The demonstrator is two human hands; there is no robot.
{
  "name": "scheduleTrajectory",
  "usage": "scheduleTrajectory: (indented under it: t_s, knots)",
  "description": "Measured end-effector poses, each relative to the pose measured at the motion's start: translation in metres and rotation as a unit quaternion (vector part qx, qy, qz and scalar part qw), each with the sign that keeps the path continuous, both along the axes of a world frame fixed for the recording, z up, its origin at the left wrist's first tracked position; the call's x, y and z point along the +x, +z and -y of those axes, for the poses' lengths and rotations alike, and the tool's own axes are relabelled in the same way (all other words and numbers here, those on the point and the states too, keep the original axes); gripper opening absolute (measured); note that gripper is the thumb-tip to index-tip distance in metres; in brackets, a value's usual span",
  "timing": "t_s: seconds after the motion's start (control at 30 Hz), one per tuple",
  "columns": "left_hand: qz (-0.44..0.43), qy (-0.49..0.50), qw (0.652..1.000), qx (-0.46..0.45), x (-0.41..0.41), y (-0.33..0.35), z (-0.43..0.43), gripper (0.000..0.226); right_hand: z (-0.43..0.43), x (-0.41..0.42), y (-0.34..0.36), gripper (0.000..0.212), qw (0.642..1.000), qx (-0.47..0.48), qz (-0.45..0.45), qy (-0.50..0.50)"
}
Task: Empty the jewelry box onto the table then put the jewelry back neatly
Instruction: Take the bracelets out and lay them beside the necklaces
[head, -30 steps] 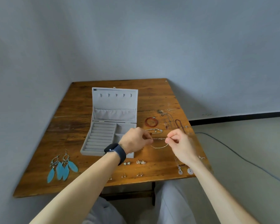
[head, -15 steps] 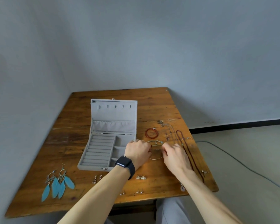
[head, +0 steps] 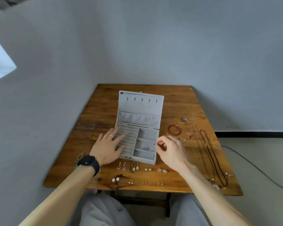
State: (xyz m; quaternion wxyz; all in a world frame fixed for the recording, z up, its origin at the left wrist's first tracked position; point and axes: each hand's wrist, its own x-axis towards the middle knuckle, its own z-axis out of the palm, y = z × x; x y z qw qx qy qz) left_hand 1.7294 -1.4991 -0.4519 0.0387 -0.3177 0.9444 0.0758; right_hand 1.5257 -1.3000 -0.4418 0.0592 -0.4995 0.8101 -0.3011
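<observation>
Box (head: 138,128) open, mid-worktop (head: 178,103). Left hand (head: 110,146) flat, spread on ring rolls, holding nothing. Right hand (head: 171,149) at box's right wall, fingers (head: 158,142) loosely pinched; contents unclear. Steady box; lower pieces singly; chains (head: 209,154) near right edge will tangle.

My left hand (head: 108,148) lies flat on the open jewelry box (head: 138,128); my right hand (head: 171,148) hovers, fingers curled, beside it.

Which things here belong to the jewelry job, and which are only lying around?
Job: jewelry box, red bead bracelet, long necklaces, earring pairs, left hand, right hand.
Not job: floor cable, wooden table as support.
</observation>
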Motion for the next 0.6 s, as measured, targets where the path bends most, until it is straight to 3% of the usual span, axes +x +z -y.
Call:
scheduleTrajectory:
  t_s: [0.13, 0.33, 0.6]
  knots:
    - [-0.018, 0.058, 0.993, 0.097, -0.001, -0.012, -0.006, 0.051, 0.031, 0.012, 0.002, 0.021, 0.996, 0.07, -0.043, 0.037]
    - [-0.025, 0.101, 0.986, 0.127, -0.011, -0.012, -0.018, 0.053, 0.06, 0.003, 0.007, 0.021, 0.978, 0.166, -0.108, 0.061]
    - [-0.026, 0.127, 0.985, 0.115, -0.011, -0.013, -0.023, 0.053, 0.077, 0.002, 0.014, 0.01, 0.967, 0.213, -0.106, 0.091]
